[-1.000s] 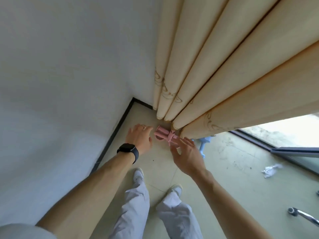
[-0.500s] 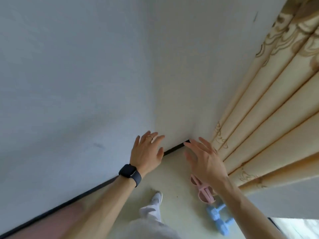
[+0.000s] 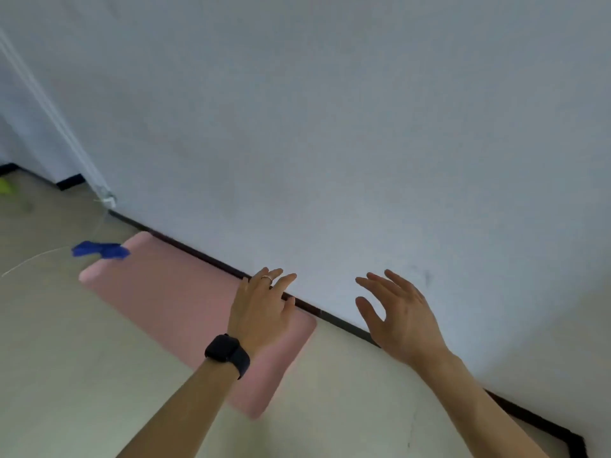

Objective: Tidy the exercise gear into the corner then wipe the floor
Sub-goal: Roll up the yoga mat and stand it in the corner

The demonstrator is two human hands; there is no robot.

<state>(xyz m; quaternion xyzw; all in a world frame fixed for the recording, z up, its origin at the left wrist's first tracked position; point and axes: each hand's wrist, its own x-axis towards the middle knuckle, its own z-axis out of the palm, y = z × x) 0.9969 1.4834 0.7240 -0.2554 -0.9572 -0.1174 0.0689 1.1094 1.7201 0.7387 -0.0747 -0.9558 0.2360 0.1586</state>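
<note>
The left hand (image 3: 261, 309), fingers spread, hovers over a flat pink rectangular mat (image 3: 165, 302). The right hand (image 3: 396, 315) is empty, fingers apart.

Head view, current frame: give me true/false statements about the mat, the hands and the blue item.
1. The pink mat lies flat on the floor along the wall. True.
2. The left hand grips a dumbbell. False: its fingers are spread and hold nothing.
3. The right hand is open and empty. True.
4. The blue item sits at the mat's near end, beside the hands. False: it is at the far end.
</note>
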